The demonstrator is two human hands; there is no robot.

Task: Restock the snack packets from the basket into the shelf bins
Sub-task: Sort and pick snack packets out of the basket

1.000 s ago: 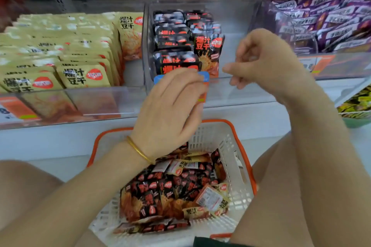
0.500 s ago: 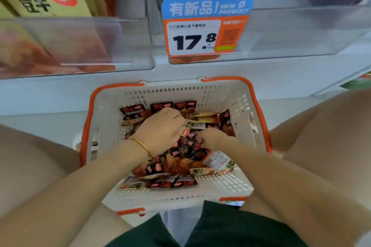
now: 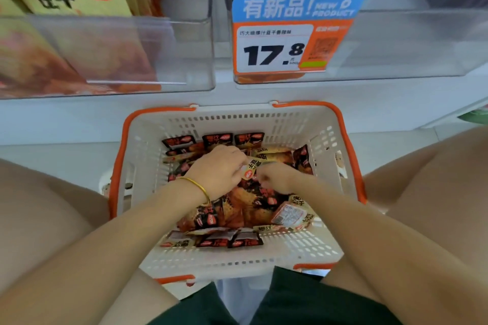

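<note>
Digging in the basket, your left hand pinches a tan packet; whether your curled right hand holds anything, I cannot tell. Next, lift it to a matching bin.

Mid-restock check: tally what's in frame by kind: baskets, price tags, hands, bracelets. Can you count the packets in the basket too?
Baskets: 1
Price tags: 1
Hands: 2, left hand and right hand, both in the basket
Bracelets: 1, on the left wrist
Packets: piled and overlapping, no exact count
Total counted: 5
</note>
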